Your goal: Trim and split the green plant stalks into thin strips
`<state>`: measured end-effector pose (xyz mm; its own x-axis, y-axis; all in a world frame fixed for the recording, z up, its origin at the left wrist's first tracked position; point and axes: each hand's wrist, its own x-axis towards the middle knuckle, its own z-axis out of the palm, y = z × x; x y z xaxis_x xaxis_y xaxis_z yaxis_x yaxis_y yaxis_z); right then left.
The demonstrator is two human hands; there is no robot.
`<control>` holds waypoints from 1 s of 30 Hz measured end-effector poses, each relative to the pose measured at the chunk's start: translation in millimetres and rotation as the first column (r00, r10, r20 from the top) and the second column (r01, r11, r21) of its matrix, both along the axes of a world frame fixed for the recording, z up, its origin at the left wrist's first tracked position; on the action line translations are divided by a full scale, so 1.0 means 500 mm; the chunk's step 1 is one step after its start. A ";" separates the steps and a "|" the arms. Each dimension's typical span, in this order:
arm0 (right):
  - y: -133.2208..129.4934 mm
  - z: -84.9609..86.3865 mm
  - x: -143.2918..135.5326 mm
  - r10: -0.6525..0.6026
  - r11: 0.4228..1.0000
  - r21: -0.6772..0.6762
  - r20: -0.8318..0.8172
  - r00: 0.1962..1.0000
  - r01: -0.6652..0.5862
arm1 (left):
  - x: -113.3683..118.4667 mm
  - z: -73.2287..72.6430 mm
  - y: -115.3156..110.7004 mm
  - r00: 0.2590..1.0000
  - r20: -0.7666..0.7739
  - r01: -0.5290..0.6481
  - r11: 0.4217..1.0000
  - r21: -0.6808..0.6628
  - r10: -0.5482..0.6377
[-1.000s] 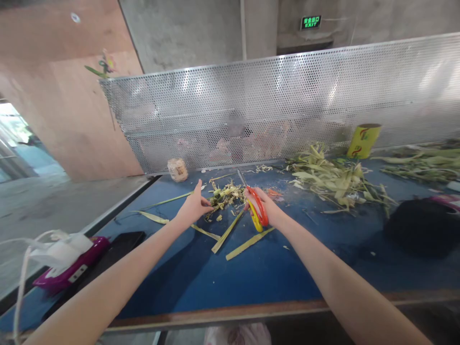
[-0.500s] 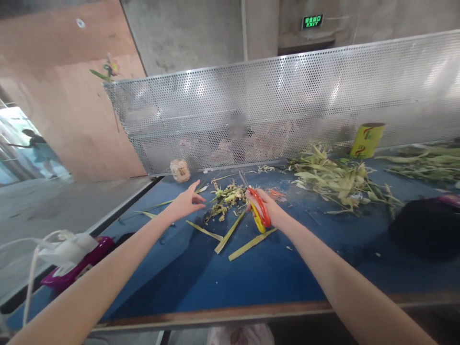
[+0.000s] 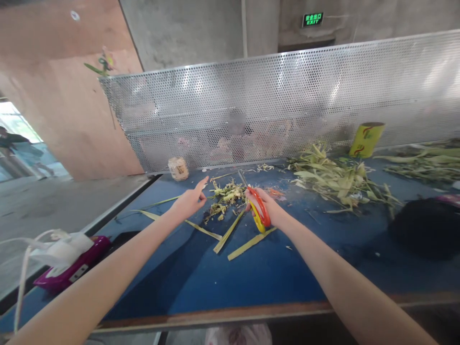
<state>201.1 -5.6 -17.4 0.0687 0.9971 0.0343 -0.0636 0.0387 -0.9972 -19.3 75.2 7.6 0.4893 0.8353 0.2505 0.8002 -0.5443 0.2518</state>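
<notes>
My left hand [image 3: 191, 201] reaches over the blue table at the left of the scrap pile, one finger stretched forward and the others partly bent. Close beside it, a narrow leaf strip [image 3: 161, 202] runs partly behind the hand. In my right hand [image 3: 267, 203] is a pair of scissors [image 3: 261, 211] with red and yellow handles, blades pointing away from me. Between the hands lies a small heap of dry plant scraps [image 3: 230, 195]. Nearer to me are several pale cut strips, one of them a flat leaf strip [image 3: 247, 245].
A larger pile of dry leaves [image 3: 330, 175] lies right, before a yellow tube [image 3: 367, 140]. A perforated metal panel [image 3: 215, 110] borders the back. A pale woven block [image 3: 178, 169], a purple power strip [image 3: 77, 268] and a black object [image 3: 426, 227] are on the table.
My left hand has moved slightly forward and right, and its fingers have drawn in closer. My right hand with the scissors stays nearly still. The view has shifted a little.
</notes>
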 end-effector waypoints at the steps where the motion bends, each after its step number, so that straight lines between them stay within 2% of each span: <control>1: 0.000 0.000 0.000 0.003 1.000 -0.003 -0.003 1.000 -0.003 | 0.000 0.008 0.007 0.999 0.035 -0.025 0.999 0.030 0.023; 6: 0.004 -0.007 0.002 0.002 1.000 0.002 -0.012 1.000 -0.002 | 0.008 0.039 0.037 0.965 0.247 -0.124 0.982 0.143 0.086; 9: 0.010 -0.014 0.004 0.003 1.000 0.015 -0.024 1.000 -0.002 | 0.018 0.064 0.047 0.907 0.409 -0.185 0.968 0.172 0.101; 12: 0.014 -0.018 0.007 0.017 1.000 0.023 -0.047 0.999 -0.016 | 0.025 0.104 0.044 0.843 0.531 -0.225 0.956 0.190 0.092; 15: 0.009 -0.011 0.009 0.053 0.999 0.014 -0.086 0.995 -0.052 | 0.032 0.138 0.022 0.795 0.606 -0.227 0.940 0.255 0.028; 19: -0.008 0.007 0.010 0.191 0.976 -0.044 -0.284 0.940 -0.212 | 0.043 0.143 -0.020 0.889 0.457 -0.059 0.984 0.170 -0.026; 22: -0.019 0.016 0.013 0.356 0.927 0.054 -0.439 0.825 -0.371 | 0.046 0.150 -0.039 0.891 0.450 -0.040 0.981 0.192 -0.052; 25: -0.025 0.021 0.015 0.439 0.892 0.151 -0.513 0.738 -0.425 | 0.042 0.189 -0.034 0.865 0.495 -0.116 0.926 0.360 -0.084; 27: -0.026 0.025 0.015 0.416 0.904 0.151 -0.529 0.740 -0.401 | 0.041 0.225 -0.018 0.839 0.533 -0.210 0.838 0.503 -0.110; 28: -0.027 0.026 0.015 0.395 0.913 0.136 -0.529 0.751 -0.384 | 0.042 0.241 -0.007 0.845 0.524 -0.226 0.821 0.525 -0.103; 30: -0.027 0.027 0.015 0.361 0.927 0.110 -0.524 0.771 -0.359 | 0.045 0.264 0.016 0.916 0.396 -0.124 0.893 0.434 -0.065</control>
<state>208.4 -18.9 -3.8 -0.2875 0.9523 0.1023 -0.5869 -0.0907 -0.8046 3.3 83.3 139.9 0.2488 0.6018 0.7589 0.7040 -0.6505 0.2850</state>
